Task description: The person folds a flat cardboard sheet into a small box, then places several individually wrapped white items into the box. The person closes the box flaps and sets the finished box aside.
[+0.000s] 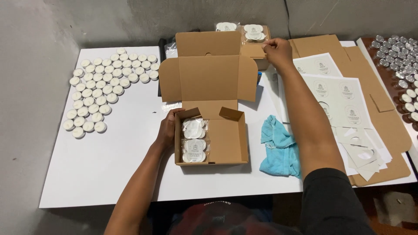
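- Left hand (166,130) grips the left wall of the open cardboard box (226,143); two candle packs (194,140) inside.
- Right hand (276,51) pinches the rear box (254,52); two packs (254,32) on top.
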